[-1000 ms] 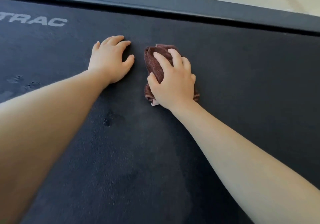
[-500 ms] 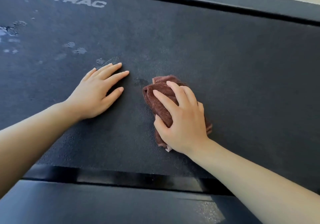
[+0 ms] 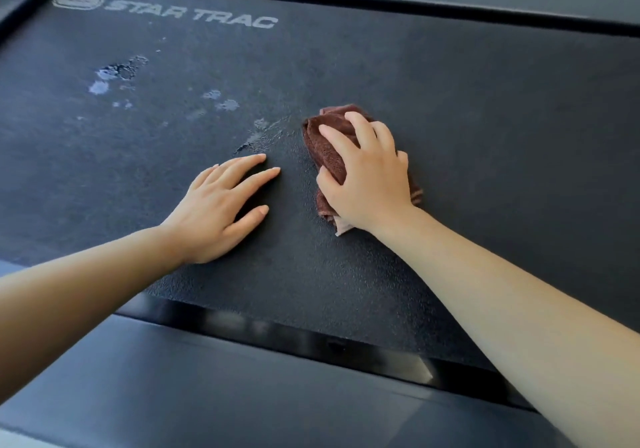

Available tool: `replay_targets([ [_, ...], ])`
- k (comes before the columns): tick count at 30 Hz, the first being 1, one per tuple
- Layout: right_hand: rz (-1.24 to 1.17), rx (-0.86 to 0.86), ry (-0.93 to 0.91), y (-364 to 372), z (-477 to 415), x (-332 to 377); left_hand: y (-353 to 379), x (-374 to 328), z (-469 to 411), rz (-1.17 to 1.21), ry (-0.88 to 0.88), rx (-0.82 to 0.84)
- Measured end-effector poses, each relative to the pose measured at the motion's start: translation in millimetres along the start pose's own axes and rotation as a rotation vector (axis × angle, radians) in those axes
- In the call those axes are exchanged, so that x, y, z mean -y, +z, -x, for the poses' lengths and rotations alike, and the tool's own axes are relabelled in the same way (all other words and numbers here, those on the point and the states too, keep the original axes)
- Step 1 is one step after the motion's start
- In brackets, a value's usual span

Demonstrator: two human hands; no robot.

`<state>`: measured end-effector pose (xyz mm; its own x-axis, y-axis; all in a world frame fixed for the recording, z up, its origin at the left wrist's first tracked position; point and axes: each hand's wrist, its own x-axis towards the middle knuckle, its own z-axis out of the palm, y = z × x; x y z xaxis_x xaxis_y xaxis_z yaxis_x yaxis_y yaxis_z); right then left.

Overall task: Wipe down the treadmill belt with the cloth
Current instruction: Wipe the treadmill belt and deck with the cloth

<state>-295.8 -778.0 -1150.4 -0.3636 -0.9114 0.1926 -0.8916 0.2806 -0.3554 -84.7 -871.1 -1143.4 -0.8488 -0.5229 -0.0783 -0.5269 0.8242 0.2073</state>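
On the treadmill belt [image 3: 485, 136], we are watching the right hand [image 3: 370, 174] gripping the bunched brown cloth [image 3: 325, 150], fingers curling over it and pressing it down mid-belt. Just beside it, the left hand [image 3: 221, 208] is lying flat, fingers straight. Pale patches [image 3: 104, 75] are showing near the STAR TRAC logo [image 3: 190, 15].

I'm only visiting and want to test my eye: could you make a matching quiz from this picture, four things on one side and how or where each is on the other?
Things:
1. left hand
2. right hand
3. cloth
4. pale spots

States:
A. brown and bunched up
B. scattered on the far left of the belt
C. flat on the belt, fingers straight
D. fingers curled over the cloth

Pairs: 1-C, 2-D, 3-A, 4-B
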Motion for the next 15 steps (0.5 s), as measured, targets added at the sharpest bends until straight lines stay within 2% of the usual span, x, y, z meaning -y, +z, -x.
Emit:
replay_targets([
  [5,0.040,-0.019,0.061,-4,33,15,0,20,-24,-0.027,0.077,-0.018],
  [8,0.073,-0.015,0.106,-3,46,29,-6,44,-45,-0.040,0.065,-0.068],
  [12,0.097,-0.023,0.212,-1,32,37,-4,61,-61,0.020,-0.012,-0.104],
  [15,0.116,-0.032,0.274,6,5,42,0,62,-58,0.027,-0.007,-0.126],
])
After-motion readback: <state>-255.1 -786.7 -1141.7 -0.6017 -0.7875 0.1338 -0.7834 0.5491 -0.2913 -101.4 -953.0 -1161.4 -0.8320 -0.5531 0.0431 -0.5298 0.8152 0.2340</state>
